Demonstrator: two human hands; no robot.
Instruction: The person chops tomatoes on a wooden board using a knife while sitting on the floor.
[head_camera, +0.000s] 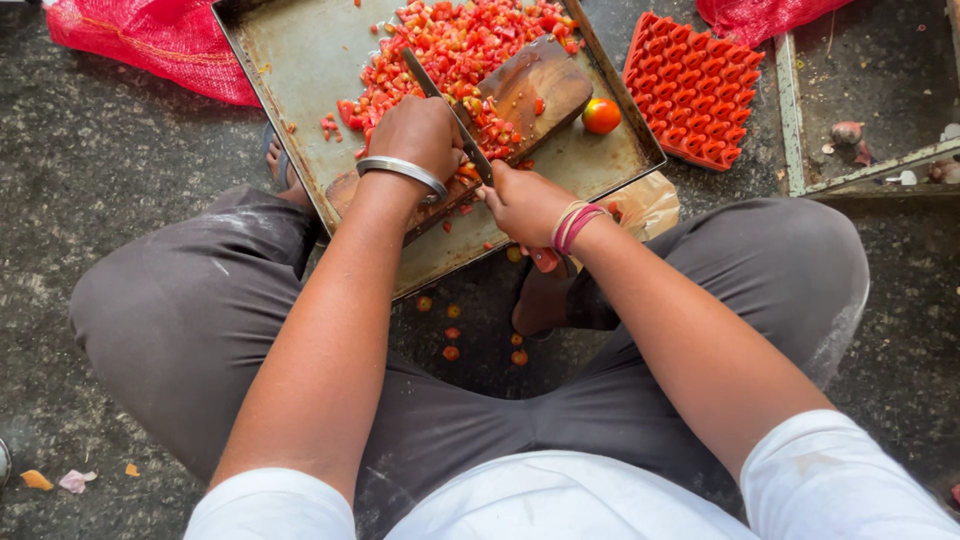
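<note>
White sleeves and grey trousers fill the near part of the view: the person sits on the floor (90, 150) with knees spread, both bare forearms reaching forward over a dented metal tray (300, 60) that lies between the feet.

On the tray rests a wooden chopping board (545, 80), set at a slant. The right hand (525, 203) is closed round the handle of a knife (440, 95), whose blade runs up and to the left across the board. The left hand (420, 135), with a metal bangle at the wrist, is curled with its fingers down on the board just beside the blade; whatever it pins there is hidden under the knuckles, so it cannot be told whether it clasps a piece.

As for progress, the chopping looks well advanced. A large heap of diced tomato (460, 40) covers the far part of the board and spills onto the tray, with more bits scattered toward the tray's left. One whole tomato (601, 116) sits uncut on the tray, just beside the board's right end. A few stray pieces (450, 335) have fallen onto the floor between the legs.

Beyond the tray lie an orange moulded plastic tray (693, 88) to the right and red mesh sacks (160, 40) at the far corners.
</note>
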